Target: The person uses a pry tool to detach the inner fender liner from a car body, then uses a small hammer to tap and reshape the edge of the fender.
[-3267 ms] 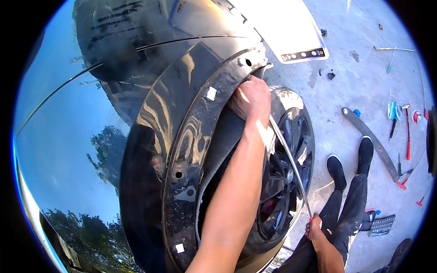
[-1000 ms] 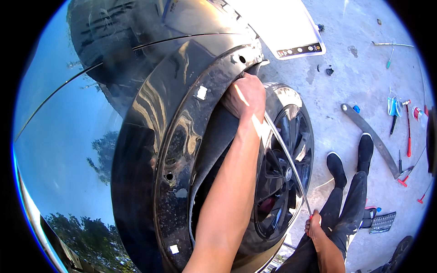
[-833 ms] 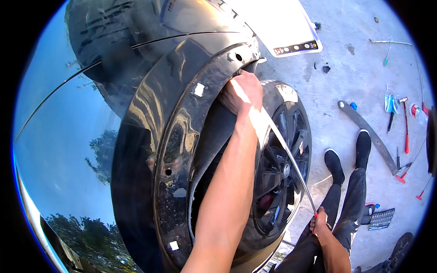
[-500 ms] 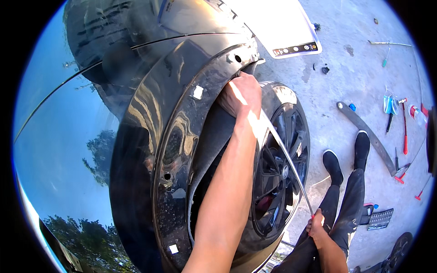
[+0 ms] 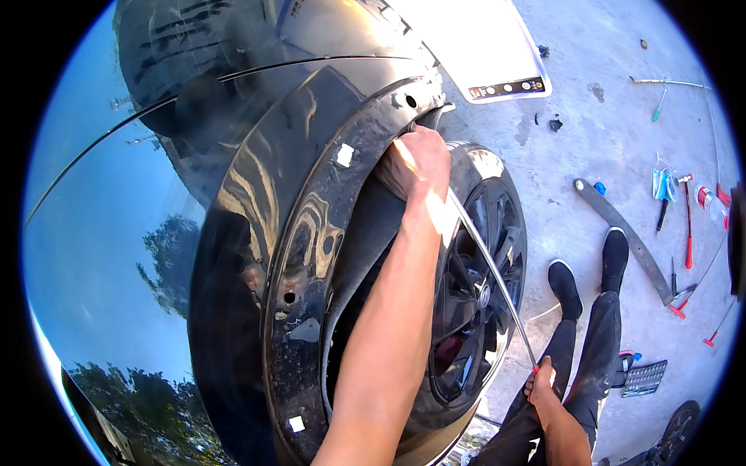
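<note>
A long metal rod (image 5: 491, 268) slants across the front of a black-spoked wheel (image 5: 483, 311). Around the red part at its lower end, my right hand (image 5: 544, 382) is closed, just above my trouser leg. My left hand (image 5: 420, 161) is closed at the top of the wheel arch, between the tyre and the dark fender (image 5: 291, 233). The rod's upper part disappears behind that wrist. What the left fingers grip is hidden, and so is the rod's tip. A black arch liner (image 5: 359, 252) curves beside my left forearm.
On the concrete to the right lie a dark flat strip (image 5: 625, 233), a red-handled hammer (image 5: 688, 225), red T-handled rods (image 5: 678, 312), a blue mask (image 5: 665, 182) and a black tray (image 5: 645, 378). A white panel (image 5: 482, 46) stands beyond the car. My feet are beside the wheel.
Both hands keep their grips and the rod stays almost in place. The view has shifted slightly.
</note>
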`<state>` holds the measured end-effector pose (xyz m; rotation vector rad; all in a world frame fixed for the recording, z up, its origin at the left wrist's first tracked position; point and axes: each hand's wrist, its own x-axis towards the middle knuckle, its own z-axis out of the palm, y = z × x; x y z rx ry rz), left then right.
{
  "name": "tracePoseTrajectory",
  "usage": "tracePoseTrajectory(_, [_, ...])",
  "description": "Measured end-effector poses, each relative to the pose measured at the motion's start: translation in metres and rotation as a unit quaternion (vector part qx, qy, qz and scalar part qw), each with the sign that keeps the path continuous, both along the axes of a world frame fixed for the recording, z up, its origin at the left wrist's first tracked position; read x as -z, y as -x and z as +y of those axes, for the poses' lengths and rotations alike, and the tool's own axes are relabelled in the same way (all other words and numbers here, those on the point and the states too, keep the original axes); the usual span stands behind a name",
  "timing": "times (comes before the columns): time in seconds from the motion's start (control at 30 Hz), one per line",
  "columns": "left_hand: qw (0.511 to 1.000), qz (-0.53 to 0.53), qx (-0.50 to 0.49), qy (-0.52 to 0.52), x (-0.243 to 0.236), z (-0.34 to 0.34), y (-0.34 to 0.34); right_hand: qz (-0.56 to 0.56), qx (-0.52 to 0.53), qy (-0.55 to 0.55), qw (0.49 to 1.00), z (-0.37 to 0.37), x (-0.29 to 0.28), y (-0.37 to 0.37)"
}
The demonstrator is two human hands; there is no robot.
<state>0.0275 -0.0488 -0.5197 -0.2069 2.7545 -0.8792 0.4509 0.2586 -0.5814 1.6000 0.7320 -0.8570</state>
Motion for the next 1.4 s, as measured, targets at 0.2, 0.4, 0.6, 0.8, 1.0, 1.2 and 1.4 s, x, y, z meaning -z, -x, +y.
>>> tracePoseTrajectory(0.2, [0.981, 0.055, -0.161, -0.092, 0.003, 0.004, 0.005, -0.027, -0.014, -0.001, 1.0, -0.021, 0.015, -0.007])
tracePoseTrajectory(0.4, [0.997, -0.069, -0.015, 0.019, -0.024, -0.003, 0.002, 0.004, -0.008, 0.018, 1.0, -0.003, -0.003, 0.012])
tracePoseTrajectory(0.6, [0.996, -0.079, 0.002, 0.05, -0.001, 0.003, 0.005, -0.038, -0.016, 0.029, 0.999, -0.02, 0.022, -0.009])
tracePoseTrajectory(0.8, [0.997, -0.026, -0.061, -0.048, -0.004, -0.018, 0.0, -0.011, -0.038, 0.055, 0.998, 0.004, -0.001, 0.005])
tracePoseTrajectory(1.0, [0.999, -0.011, -0.046, 0.023, 0.011, -0.004, -0.001, -0.049, -0.018, 0.022, 0.998, -0.021, 0.006, 0.004])
tracePoseTrajectory(1.2, [0.971, 0.05, -0.128, -0.197, -0.008, -0.004, -0.004, -0.038, -0.008, 0.041, 0.998, 0.02, -0.014, 0.014])
tracePoseTrajectory(1.4, [0.858, 0.226, -0.328, -0.324, -0.024, 0.025, 0.01, -0.052, -0.009, 0.054, 0.997, -0.023, -0.002, -0.006])
